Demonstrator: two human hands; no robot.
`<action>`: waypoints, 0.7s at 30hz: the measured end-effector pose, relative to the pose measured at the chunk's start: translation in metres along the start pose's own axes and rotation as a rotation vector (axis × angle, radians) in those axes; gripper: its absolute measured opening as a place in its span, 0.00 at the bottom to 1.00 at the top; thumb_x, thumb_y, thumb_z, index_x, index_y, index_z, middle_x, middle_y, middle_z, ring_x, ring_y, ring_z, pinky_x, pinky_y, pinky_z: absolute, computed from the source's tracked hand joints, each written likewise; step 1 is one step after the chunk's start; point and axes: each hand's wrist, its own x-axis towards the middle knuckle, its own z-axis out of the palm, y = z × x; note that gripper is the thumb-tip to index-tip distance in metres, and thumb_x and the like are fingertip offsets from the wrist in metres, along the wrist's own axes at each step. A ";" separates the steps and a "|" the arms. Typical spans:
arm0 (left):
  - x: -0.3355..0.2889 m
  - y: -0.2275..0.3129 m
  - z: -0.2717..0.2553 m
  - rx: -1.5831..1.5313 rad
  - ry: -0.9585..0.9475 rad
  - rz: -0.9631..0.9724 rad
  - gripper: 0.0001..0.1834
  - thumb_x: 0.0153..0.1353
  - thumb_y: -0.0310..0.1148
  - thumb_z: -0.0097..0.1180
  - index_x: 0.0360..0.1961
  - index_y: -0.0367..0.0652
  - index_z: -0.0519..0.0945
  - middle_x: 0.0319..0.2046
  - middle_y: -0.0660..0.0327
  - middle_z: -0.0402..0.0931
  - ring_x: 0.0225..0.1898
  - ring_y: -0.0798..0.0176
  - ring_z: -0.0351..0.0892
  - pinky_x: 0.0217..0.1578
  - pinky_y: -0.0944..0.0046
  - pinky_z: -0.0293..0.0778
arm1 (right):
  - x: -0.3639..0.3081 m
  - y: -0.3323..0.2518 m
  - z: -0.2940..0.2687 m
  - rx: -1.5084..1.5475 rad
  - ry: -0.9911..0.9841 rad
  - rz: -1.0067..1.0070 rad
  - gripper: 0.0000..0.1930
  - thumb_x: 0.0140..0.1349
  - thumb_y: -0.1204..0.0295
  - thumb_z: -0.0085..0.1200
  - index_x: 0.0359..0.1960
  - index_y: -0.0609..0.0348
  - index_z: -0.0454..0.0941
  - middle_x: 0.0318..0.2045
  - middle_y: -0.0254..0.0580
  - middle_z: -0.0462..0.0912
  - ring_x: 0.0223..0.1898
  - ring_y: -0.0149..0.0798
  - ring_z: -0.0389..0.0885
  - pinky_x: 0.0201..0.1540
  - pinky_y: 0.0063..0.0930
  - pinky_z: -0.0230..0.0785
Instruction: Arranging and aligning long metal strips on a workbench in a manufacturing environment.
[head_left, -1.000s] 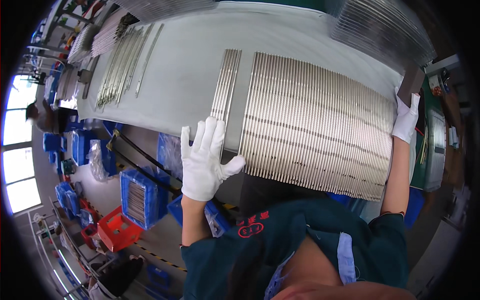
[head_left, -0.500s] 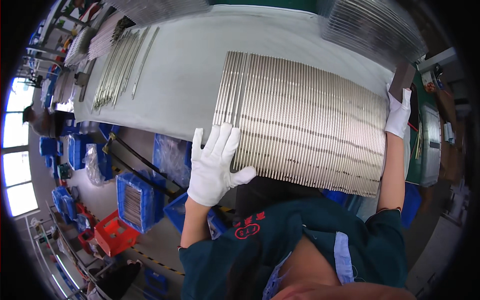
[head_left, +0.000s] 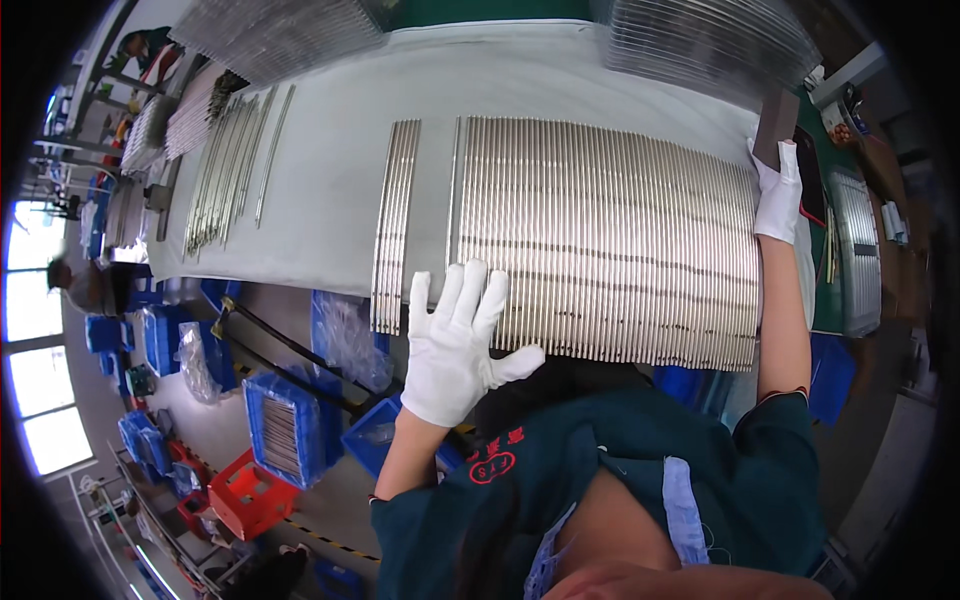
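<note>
Thin silvery metal rods (head_left: 610, 240) lie side by side in a broad, flat row on the pale table covering. My left hand (head_left: 450, 350), in a white glove, has its fingers spread over the near left corner of this row. To its left lies a narrow strip of several rods (head_left: 395, 225), with a gap between it and the row. A thin rod (head_left: 455, 190) sits just off the row's left edge. At the far right corner, my white-gloved right hand (head_left: 778, 200) is closed around a dark, flat-sided block (head_left: 775, 125), its forearm along the row's right side.
Loose rods (head_left: 230, 165) lie at the table's left end. Clear ridged trays (head_left: 710, 45) are stacked along the far edge. A dark phone-like object (head_left: 808, 170) lies beyond my right hand. Blue crates (head_left: 290, 425) and a red crate (head_left: 250, 495) stand on the floor at left.
The narrow strip of rods now lies farther left, apart from the broad row. My left hand has shifted right along the near edge. My right hand still holds the block.
</note>
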 end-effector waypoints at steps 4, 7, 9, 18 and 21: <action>0.004 -0.001 0.000 -0.020 -0.035 0.037 0.51 0.60 0.70 0.52 0.68 0.33 0.69 0.62 0.42 0.71 0.63 0.38 0.70 0.68 0.33 0.54 | 0.004 0.005 -0.005 0.009 -0.025 -0.013 0.35 0.75 0.50 0.48 0.67 0.73 0.68 0.61 0.51 0.77 0.64 0.44 0.76 0.72 0.38 0.64; -0.005 -0.010 0.000 0.121 0.021 -0.012 0.48 0.60 0.70 0.53 0.64 0.34 0.73 0.61 0.49 0.73 0.63 0.45 0.71 0.70 0.35 0.50 | 0.002 0.003 -0.003 -0.002 -0.021 -0.017 0.34 0.75 0.50 0.48 0.66 0.73 0.69 0.62 0.52 0.77 0.64 0.45 0.76 0.72 0.38 0.65; -0.008 -0.017 -0.007 0.176 -0.010 -0.072 0.48 0.60 0.70 0.52 0.64 0.34 0.73 0.61 0.50 0.73 0.63 0.45 0.71 0.71 0.35 0.49 | 0.002 0.004 -0.004 0.003 -0.014 -0.020 0.34 0.75 0.50 0.48 0.66 0.73 0.69 0.62 0.52 0.77 0.64 0.45 0.76 0.72 0.39 0.66; -0.013 -0.021 -0.006 0.222 0.036 -0.114 0.48 0.61 0.69 0.53 0.65 0.33 0.72 0.60 0.48 0.75 0.62 0.44 0.71 0.69 0.34 0.53 | 0.015 0.017 -0.016 0.017 -0.046 -0.038 0.32 0.75 0.55 0.50 0.69 0.71 0.66 0.63 0.54 0.76 0.66 0.47 0.75 0.71 0.41 0.66; -0.010 -0.011 0.000 0.146 0.049 -0.041 0.48 0.60 0.69 0.53 0.64 0.34 0.72 0.59 0.48 0.74 0.61 0.44 0.71 0.67 0.33 0.55 | 0.016 0.018 -0.015 0.032 -0.059 -0.041 0.32 0.74 0.55 0.51 0.69 0.71 0.66 0.63 0.55 0.76 0.66 0.47 0.75 0.72 0.41 0.66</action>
